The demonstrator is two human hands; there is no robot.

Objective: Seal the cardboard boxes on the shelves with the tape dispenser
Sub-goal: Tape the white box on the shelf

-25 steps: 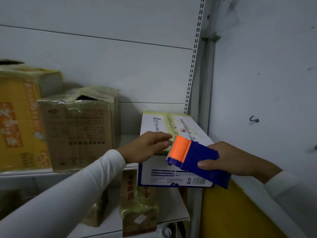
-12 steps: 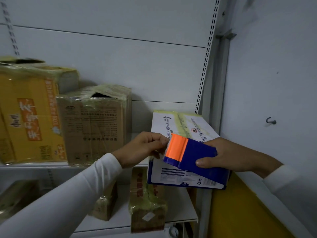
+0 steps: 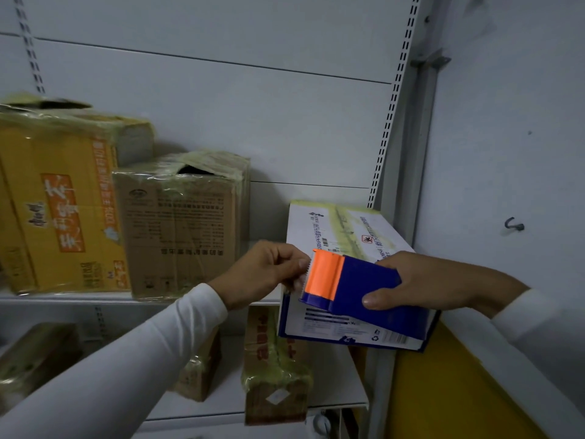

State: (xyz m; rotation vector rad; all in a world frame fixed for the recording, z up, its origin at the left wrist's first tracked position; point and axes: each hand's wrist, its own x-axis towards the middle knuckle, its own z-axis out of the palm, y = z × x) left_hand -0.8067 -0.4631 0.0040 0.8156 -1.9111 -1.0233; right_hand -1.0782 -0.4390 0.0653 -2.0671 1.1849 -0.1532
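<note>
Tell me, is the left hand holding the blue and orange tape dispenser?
No, the right hand grips the tape dispenser, while the left hand only pinches at its orange front end.

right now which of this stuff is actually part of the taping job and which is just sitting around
In the job:
tape dispenser, held by the right hand
left hand, pinching at its orange end
white box
brown box
yellow box

Just there:
wall hook
yellow panel
</note>
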